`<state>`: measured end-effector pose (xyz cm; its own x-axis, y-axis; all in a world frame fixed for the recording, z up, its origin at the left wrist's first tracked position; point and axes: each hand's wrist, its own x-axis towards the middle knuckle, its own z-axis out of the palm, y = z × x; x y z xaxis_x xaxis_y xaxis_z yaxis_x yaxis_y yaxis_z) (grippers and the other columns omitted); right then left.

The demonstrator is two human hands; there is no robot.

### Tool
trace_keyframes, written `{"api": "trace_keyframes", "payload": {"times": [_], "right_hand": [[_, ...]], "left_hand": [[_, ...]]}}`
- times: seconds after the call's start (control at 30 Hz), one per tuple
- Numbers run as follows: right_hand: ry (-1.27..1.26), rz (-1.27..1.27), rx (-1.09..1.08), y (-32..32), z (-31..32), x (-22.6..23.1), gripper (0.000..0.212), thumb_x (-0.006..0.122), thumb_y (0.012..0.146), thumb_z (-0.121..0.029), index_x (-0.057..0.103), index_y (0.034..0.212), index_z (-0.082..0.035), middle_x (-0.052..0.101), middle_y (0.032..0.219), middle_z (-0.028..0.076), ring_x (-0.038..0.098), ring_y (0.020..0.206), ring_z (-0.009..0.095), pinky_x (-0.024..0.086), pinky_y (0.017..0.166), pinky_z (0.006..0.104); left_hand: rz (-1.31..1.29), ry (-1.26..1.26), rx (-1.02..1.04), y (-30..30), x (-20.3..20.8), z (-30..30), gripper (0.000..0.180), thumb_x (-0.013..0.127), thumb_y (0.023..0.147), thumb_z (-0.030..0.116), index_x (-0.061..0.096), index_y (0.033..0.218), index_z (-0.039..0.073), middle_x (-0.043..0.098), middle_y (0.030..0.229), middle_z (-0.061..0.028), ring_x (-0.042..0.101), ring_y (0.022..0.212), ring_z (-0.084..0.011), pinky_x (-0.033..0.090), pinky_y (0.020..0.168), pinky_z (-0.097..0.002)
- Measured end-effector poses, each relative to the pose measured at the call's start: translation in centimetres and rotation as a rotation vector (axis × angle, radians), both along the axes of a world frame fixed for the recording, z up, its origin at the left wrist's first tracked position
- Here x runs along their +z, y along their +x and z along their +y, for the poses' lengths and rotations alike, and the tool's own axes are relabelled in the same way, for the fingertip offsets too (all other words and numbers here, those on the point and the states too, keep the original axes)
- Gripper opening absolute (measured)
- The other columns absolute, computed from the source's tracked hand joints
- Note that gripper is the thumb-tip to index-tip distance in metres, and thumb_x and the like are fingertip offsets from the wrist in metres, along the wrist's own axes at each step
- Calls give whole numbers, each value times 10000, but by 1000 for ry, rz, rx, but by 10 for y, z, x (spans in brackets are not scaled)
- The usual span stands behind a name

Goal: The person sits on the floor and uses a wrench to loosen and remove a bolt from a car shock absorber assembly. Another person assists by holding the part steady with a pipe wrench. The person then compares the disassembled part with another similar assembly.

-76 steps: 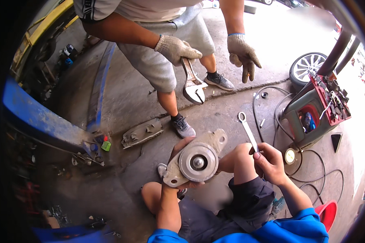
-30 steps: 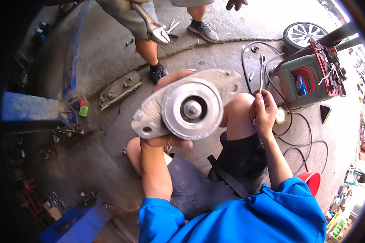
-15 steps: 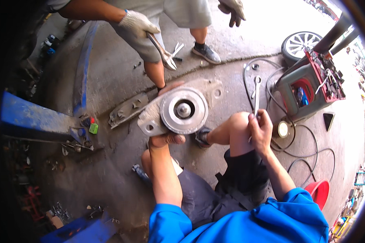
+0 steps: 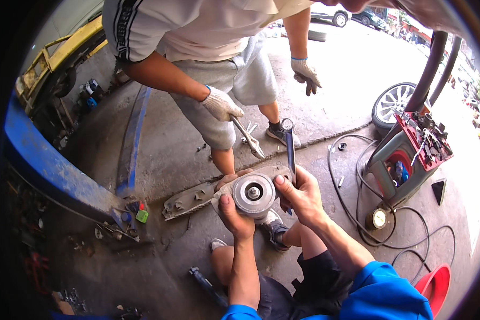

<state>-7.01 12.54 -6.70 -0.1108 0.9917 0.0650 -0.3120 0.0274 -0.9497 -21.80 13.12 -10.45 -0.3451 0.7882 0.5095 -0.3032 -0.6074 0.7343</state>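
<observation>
A silver metal mount point(image 4: 245, 202) with a round hub and a stud at its centre is held up in front of me. My left hand point(image 4: 239, 220) grips its near left side, thumb on top, with the other fingers partly hidden beneath. My right hand point(image 4: 305, 198) is closed around a combination wrench point(image 4: 290, 152), its ring end pointing up and away. The right thumb lies against the mount's right end. Across from me, a person's gloved hand point(image 4: 222, 104) holds pliers point(image 4: 249, 137), jaws angled down toward the mount.
A long metal piece point(image 4: 189, 200) lies on the floor at left, near a blue lift arm point(image 4: 58, 160). To the right are a tool stand point(image 4: 410, 165) with a red tray, a looping black hose point(image 4: 352, 213), a wheel point(image 4: 392, 104) and a red bucket point(image 4: 437, 290).
The wrench has come from above my right knee to the mount, and my right hand now touches the mount's right end. The view has tilted up, showing more of the other person.
</observation>
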Motion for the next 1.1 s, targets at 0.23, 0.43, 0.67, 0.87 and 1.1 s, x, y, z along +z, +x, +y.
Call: {"api": "trace_keyframes", "payload": {"times": [0.23,0.43,0.67,0.87,1.1], "right_hand": [[39,104,-60,12,-9,-6,224,678,970,-259,536,905,-99,482,645,-59,352,458,18,229,398,207],[18,138,-33,23,-3,-4,246,712,949,-279,549,878,-110,473,632,-83,344,475,10,225,411,217],[73,-3,-77,19,-3,1,248,730,939,-244,575,846,-74,557,704,-69,436,618,15,348,533,223],[66,31,-91,10,-21,-2,211,704,959,-212,631,947,-14,642,815,-19,543,735,44,446,654,221],[117,-20,-215,-6,-3,-1,247,700,964,-260,656,951,-17,557,721,-70,427,642,20,353,562,214]], "left_hand": [[58,-44,97,20,8,-4,534,335,1020,395,602,1041,-66,683,1005,-170,652,942,-260,493,873,-368],[141,-84,211,28,14,4,538,344,1025,376,646,948,-63,692,929,-137,657,859,-237,495,817,-361],[-2,-23,193,30,9,1,540,355,1007,422,587,950,-63,672,959,-162,648,898,-254,497,832,-370],[-91,-112,77,18,8,0,537,321,1016,409,568,1009,-68,673,924,-187,655,883,-261,504,830,-371],[327,-29,-92,-14,-22,7,886,458,880,736,492,1321,-32,576,1287,-151,561,1194,-281,403,1048,-412]]}}
